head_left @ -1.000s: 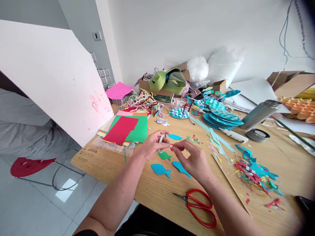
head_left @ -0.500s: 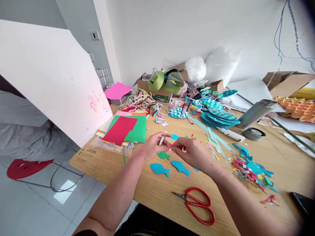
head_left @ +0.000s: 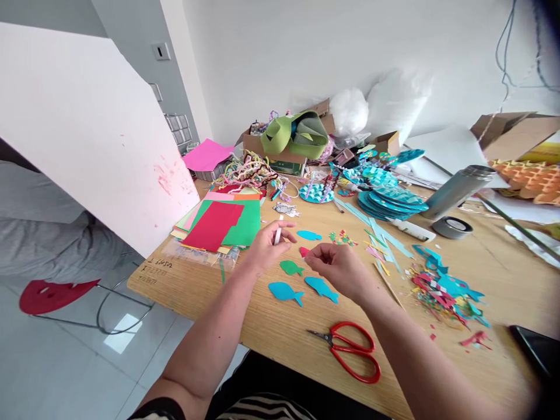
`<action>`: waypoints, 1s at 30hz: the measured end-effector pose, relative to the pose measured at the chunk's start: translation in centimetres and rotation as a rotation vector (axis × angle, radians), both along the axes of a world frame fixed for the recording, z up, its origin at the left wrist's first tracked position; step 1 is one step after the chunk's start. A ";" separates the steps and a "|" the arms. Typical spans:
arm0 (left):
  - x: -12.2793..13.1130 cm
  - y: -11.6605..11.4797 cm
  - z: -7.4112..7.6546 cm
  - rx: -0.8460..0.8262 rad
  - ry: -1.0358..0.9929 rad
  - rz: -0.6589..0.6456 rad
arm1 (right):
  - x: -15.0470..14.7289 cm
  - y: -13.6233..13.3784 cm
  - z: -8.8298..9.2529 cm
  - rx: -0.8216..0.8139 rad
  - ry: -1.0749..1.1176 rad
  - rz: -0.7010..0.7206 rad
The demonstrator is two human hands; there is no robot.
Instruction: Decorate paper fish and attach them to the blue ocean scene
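Observation:
My left hand [head_left: 270, 244] holds a narrow white strip [head_left: 277, 235] between thumb and fingers, above the table. To its right, my right hand [head_left: 335, 263] is closed in a pinch; whatever its fingertips hold is too small to make out. By those fingertips shows a small red paper piece [head_left: 303, 252], partly hidden by the hand. Around my hands lie a green paper fish [head_left: 291, 268], a blue paper fish [head_left: 284, 291], another blue fish [head_left: 322, 288] and a blue cutout [head_left: 308, 235]. Red-handled scissors [head_left: 350, 350] rest near the table's front edge.
Coloured paper sheets [head_left: 214, 226] are stacked at the left. Paper scraps [head_left: 450, 291] are heaped at the right, near a dark phone [head_left: 536, 350]. A steel flask [head_left: 457, 192], a white tube [head_left: 413, 230] and blue plates [head_left: 389, 205] stand farther back.
My hands have drawn apart, the left moving slightly left with the white strip and the right moving slightly right. The view has shifted a little, uncovering more of the blue cutout and a thin stick.

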State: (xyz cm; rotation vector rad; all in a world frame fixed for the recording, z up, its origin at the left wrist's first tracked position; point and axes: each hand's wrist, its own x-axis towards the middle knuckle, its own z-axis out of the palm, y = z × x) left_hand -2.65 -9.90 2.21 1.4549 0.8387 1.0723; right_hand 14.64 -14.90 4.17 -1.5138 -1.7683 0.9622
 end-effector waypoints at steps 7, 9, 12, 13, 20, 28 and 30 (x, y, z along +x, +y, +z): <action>-2.1 -4.2 0.3 0.452 0.337 0.220 | -3.8 -2.8 -4.1 -0.417 0.353 -0.193; -2.5 -5.6 -0.3 0.552 0.502 0.235 | -4.7 -3.3 -4.5 -0.446 0.361 -0.230; -3.0 -7.3 -1.5 0.607 0.678 0.209 | -5.6 -3.9 -4.8 -0.503 0.357 -0.266; -3.2 -7.8 -2.0 0.602 0.712 0.192 | -5.8 -4.0 -4.9 -0.515 0.355 -0.279; -3.6 -9.6 -4.2 0.583 0.768 0.122 | -6.3 -4.3 -5.7 -0.504 0.372 -0.364; -3.3 -10.0 -5.9 0.552 0.710 0.122 | -6.8 -4.5 -6.1 -0.505 0.412 -0.432; -3.4 -10.1 -6.1 0.543 0.705 0.123 | -6.9 -4.5 -6.0 -0.513 0.419 -0.441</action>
